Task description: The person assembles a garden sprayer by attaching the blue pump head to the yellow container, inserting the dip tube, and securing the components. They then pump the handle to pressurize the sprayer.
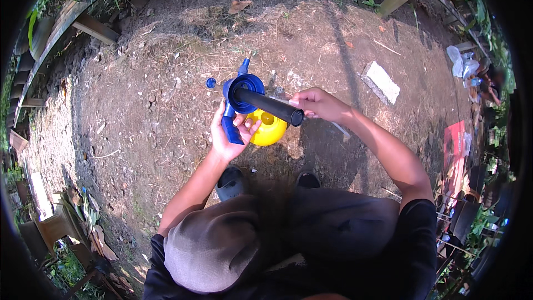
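Dappled daylight, dark fisheye rim

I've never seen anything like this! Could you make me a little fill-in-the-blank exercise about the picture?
1. The left hand grips a plastic part coloured ____.
2. The thick straight tube sticking out of that part is ____ in colour.
3. The round container beside the left hand's fingers is coloured ____.
4. The white block lies toward the picture's ____ side, not its left.

Missing words: blue; black; yellow; right.
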A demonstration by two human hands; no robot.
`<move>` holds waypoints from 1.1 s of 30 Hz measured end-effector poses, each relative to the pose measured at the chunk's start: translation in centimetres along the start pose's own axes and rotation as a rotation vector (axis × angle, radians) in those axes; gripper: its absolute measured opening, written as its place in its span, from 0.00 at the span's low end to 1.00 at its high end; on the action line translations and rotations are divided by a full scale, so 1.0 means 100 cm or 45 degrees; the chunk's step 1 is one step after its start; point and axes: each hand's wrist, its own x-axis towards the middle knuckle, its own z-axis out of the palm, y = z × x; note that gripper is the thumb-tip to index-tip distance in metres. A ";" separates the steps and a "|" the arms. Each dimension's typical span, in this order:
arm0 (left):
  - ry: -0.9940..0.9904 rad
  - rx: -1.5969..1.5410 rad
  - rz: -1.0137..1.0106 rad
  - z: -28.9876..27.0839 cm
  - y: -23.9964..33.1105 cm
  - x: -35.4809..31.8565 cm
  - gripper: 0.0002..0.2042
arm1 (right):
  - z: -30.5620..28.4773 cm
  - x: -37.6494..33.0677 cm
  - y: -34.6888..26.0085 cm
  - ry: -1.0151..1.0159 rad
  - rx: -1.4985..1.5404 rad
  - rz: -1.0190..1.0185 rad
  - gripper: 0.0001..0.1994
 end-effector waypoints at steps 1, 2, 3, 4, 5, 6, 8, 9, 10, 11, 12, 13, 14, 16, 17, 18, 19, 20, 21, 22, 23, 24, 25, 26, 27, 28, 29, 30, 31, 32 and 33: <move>-0.004 -0.007 -0.009 0.000 -0.001 0.003 0.23 | 0.007 -0.003 0.003 -0.028 -0.048 0.057 0.14; -0.002 0.003 -0.006 0.001 -0.003 0.006 0.22 | 0.014 -0.003 0.012 0.053 -0.532 0.142 0.14; -0.007 0.001 -0.005 0.000 -0.002 0.007 0.22 | 0.017 -0.002 0.009 0.131 -1.016 0.223 0.15; -0.011 -0.001 -0.004 -0.001 -0.001 0.005 0.22 | 0.012 -0.001 0.002 0.217 -1.221 0.382 0.16; -0.016 -0.002 -0.002 -0.002 -0.001 0.003 0.22 | 0.011 -0.004 0.003 0.210 -1.003 0.320 0.15; 0.001 -0.002 -0.002 0.001 -0.001 -0.001 0.22 | 0.009 -0.010 0.001 0.201 -0.791 0.249 0.15; -0.007 -0.008 0.020 0.004 0.003 -0.002 0.21 | 0.000 -0.010 -0.007 0.032 -0.378 0.216 0.15; 0.014 -0.042 0.027 0.005 0.004 -0.002 0.20 | 0.000 -0.013 -0.009 -0.031 -0.134 0.090 0.14; 0.036 -0.074 0.033 0.006 0.006 -0.001 0.20 | 0.003 -0.017 -0.010 -0.095 0.110 -0.037 0.14; 0.058 -0.107 0.039 0.008 0.008 0.000 0.20 | 0.004 -0.019 -0.012 -0.158 0.354 -0.163 0.13; 0.036 -0.089 0.049 0.009 0.010 0.001 0.20 | 0.003 -0.022 -0.016 -0.236 0.451 -0.196 0.13; 0.034 -0.077 0.067 0.010 0.013 0.001 0.20 | 0.004 -0.022 -0.017 -0.229 0.454 -0.242 0.12; 0.032 -0.065 0.084 0.010 0.016 0.001 0.21 | 0.004 -0.021 -0.017 -0.221 0.458 -0.288 0.12; 0.047 -0.050 0.120 0.016 0.018 -0.001 0.21 | 0.001 -0.021 -0.021 -0.215 0.383 -0.374 0.11; 0.011 -0.046 0.128 0.017 0.018 -0.003 0.20 | 0.000 -0.023 -0.024 -0.211 0.356 -0.390 0.11; -0.026 -0.041 0.137 0.018 0.019 -0.005 0.20 | -0.001 -0.024 -0.028 -0.207 0.329 -0.410 0.11; -0.063 -0.035 0.146 0.018 0.019 -0.006 0.20 | -0.001 -0.025 -0.031 -0.203 0.301 -0.428 0.11; -0.070 -0.043 0.147 0.017 0.019 -0.006 0.20 | -0.002 -0.025 -0.031 -0.220 0.339 -0.430 0.11; -0.078 -0.051 0.149 0.017 0.019 -0.007 0.20 | -0.003 -0.024 -0.030 -0.237 0.376 -0.432 0.11; -0.085 -0.059 0.152 0.016 0.019 -0.007 0.20 | -0.003 -0.025 -0.031 -0.255 0.413 -0.433 0.12; -0.079 -0.063 0.146 0.015 0.019 -0.008 0.20 | -0.002 -0.026 -0.032 -0.243 0.429 -0.446 0.11; -0.073 -0.068 0.140 0.014 0.020 -0.009 0.20 | -0.002 -0.027 -0.035 -0.230 0.443 -0.459 0.11; -0.067 -0.073 0.134 0.014 0.021 -0.009 0.21 | -0.001 -0.028 -0.038 -0.218 0.458 -0.472 0.10; -0.058 -0.074 0.136 0.014 0.022 -0.010 0.21 | -0.001 -0.028 -0.041 -0.196 0.428 -0.536 0.10; -0.051 -0.075 0.137 0.015 0.022 -0.010 0.21 | -0.001 -0.028 -0.043 -0.173 0.397 -0.599 0.10; -0.043 -0.077 0.137 0.016 0.022 -0.010 0.21 | -0.001 -0.028 -0.045 -0.149 0.365 -0.662 0.10; -0.049 -0.068 0.140 0.016 0.023 -0.010 0.21 | 0.000 -0.029 -0.046 -0.146 0.415 -0.574 0.10; -0.054 -0.057 0.145 0.019 0.024 -0.011 0.21 | 0.002 -0.031 -0.048 -0.145 0.465 -0.488 0.10; -0.059 -0.047 0.150 0.021 0.025 -0.012 0.21 | 0.003 -0.032 -0.049 -0.143 0.513 -0.402 0.10; -0.048 -0.045 0.158 0.020 0.028 -0.012 0.21 | 0.003 -0.031 -0.047 -0.093 0.500 -0.441 0.12; -0.038 -0.045 0.163 0.019 0.031 -0.011 0.20 | 0.004 -0.030 -0.044 -0.041 0.486 -0.478 0.13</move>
